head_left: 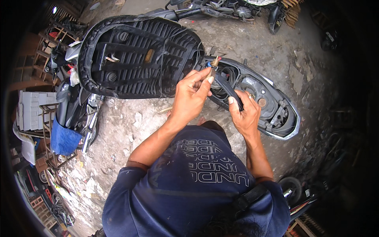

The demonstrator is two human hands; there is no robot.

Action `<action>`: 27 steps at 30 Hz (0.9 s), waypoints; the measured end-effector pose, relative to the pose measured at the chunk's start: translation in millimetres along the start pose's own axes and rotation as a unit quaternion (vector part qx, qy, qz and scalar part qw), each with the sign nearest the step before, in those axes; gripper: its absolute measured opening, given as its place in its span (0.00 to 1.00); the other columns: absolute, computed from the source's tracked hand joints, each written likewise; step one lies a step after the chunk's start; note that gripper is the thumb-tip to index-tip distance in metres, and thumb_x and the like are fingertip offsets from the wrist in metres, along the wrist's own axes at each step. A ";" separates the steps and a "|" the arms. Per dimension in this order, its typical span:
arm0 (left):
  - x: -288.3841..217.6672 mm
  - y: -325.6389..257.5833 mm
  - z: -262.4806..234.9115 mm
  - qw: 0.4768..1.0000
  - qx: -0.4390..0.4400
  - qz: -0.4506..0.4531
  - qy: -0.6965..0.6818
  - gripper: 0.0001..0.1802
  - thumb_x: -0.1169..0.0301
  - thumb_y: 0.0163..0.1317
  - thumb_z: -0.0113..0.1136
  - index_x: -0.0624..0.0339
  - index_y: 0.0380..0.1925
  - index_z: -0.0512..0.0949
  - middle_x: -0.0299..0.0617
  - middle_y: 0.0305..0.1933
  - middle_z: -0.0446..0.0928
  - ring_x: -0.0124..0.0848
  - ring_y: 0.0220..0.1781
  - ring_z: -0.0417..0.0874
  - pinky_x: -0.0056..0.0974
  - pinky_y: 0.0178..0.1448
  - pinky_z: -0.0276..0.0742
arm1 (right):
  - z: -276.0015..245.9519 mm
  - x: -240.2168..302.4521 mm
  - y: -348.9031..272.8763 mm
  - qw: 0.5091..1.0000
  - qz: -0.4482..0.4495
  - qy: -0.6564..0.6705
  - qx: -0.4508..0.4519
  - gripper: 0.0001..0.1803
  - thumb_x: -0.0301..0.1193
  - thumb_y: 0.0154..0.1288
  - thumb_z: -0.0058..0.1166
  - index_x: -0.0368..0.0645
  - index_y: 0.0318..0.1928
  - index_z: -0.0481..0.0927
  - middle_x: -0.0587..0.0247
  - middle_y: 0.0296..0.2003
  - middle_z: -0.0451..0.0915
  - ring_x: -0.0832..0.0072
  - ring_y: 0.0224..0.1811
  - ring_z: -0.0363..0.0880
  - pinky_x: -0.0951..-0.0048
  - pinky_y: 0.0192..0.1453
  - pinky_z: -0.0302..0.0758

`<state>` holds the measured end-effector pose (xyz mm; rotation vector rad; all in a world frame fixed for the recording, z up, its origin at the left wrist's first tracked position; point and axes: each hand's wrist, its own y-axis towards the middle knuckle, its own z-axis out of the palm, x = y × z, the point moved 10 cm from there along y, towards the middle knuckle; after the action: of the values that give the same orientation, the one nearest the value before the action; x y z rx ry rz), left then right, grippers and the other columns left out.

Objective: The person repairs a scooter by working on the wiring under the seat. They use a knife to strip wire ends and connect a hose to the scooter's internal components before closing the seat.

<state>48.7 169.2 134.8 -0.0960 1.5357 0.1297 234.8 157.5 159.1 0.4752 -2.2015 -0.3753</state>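
Observation:
My right hand (246,112) is closed around the near end of a long, narrow black handle (227,87), which slants up and left. At its far end my left hand (193,93) pinches with thumb and fingertips a small part too hidden to name. Just beyond those fingertips is a small brass-coloured fitting (215,62) with red and blue bits by it; whether it joins the handle I cannot tell. Below my hands lies the opened body of a motorbike (290,103), with coiled dark cables (227,75) inside. Its black ribbed seat underside (138,59) is tipped up on the left.
Another motorbike (241,14) stands at the far side. At left are a parked motorbike (89,114), a blue cloth (65,137) and a stack of pale blocks (35,110). Paper scraps litter the rough concrete floor (130,134). A dark wheel (292,187) is at lower right.

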 end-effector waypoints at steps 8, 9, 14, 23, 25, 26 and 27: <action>-5.9 0.1 1.1 0.991 0.014 0.064 0.113 0.18 0.73 0.72 0.61 0.72 0.58 0.79 0.35 0.37 0.74 0.19 0.30 0.79 0.26 0.32 0.75 | -3.0 0.1 -7.5 0.999 0.012 -0.034 -0.033 0.13 0.32 0.62 0.65 0.37 0.44 0.83 0.51 0.29 0.82 0.55 0.29 0.83 0.59 0.36 0.77; -6.8 0.2 1.0 0.990 0.011 0.068 0.124 0.18 0.73 0.72 0.61 0.72 0.58 0.79 0.35 0.36 0.74 0.19 0.30 0.77 0.26 0.32 0.74 | -3.3 0.3 -8.2 0.999 0.015 -0.035 -0.038 0.13 0.32 0.62 0.65 0.36 0.44 0.84 0.51 0.30 0.82 0.54 0.30 0.83 0.59 0.36 0.77; -29.5 -2.7 3.7 0.970 -0.001 0.108 0.218 0.18 0.73 0.71 0.61 0.73 0.57 0.80 0.39 0.30 0.71 0.23 0.28 0.71 0.32 0.33 0.70 | -3.0 -2.5 -13.1 0.997 0.033 -0.039 -0.053 0.14 0.32 0.63 0.65 0.35 0.44 0.84 0.49 0.31 0.83 0.53 0.32 0.83 0.59 0.37 0.78; -31.8 -5.8 6.5 0.963 -0.024 0.129 0.234 0.16 0.73 0.70 0.59 0.74 0.54 0.81 0.47 0.31 0.74 0.32 0.29 0.75 0.37 0.36 0.71 | 7.7 -11.2 -18.2 0.993 0.107 0.006 -0.040 0.15 0.32 0.65 0.64 0.33 0.45 0.84 0.48 0.32 0.83 0.53 0.32 0.83 0.59 0.40 0.77; -30.0 -7.2 7.8 0.964 -0.026 0.126 0.232 0.16 0.73 0.70 0.59 0.74 0.54 0.81 0.48 0.32 0.75 0.34 0.30 0.76 0.38 0.37 0.71 | 8.4 -13.2 -19.0 0.993 0.107 0.007 -0.049 0.14 0.32 0.66 0.63 0.33 0.45 0.84 0.48 0.31 0.83 0.53 0.32 0.83 0.58 0.40 0.77; -29.0 -7.6 8.0 0.964 -0.027 0.125 0.231 0.16 0.73 0.70 0.59 0.74 0.54 0.81 0.49 0.32 0.75 0.34 0.30 0.77 0.38 0.37 0.72 | 8.7 -13.9 -19.0 0.993 0.106 0.008 -0.054 0.14 0.32 0.66 0.62 0.33 0.45 0.84 0.48 0.31 0.83 0.53 0.32 0.83 0.58 0.40 0.77; -27.9 -7.7 7.5 0.965 -0.029 0.124 0.229 0.16 0.73 0.70 0.59 0.74 0.54 0.81 0.48 0.32 0.75 0.33 0.30 0.76 0.37 0.37 0.71 | 10.0 -14.4 -19.0 0.993 0.108 0.018 -0.053 0.14 0.32 0.66 0.62 0.33 0.45 0.84 0.48 0.31 0.83 0.54 0.32 0.83 0.59 0.40 0.77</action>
<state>56.4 162.0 162.7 0.0223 2.0041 0.3723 239.3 148.4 135.4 0.1818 -2.1603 -0.3614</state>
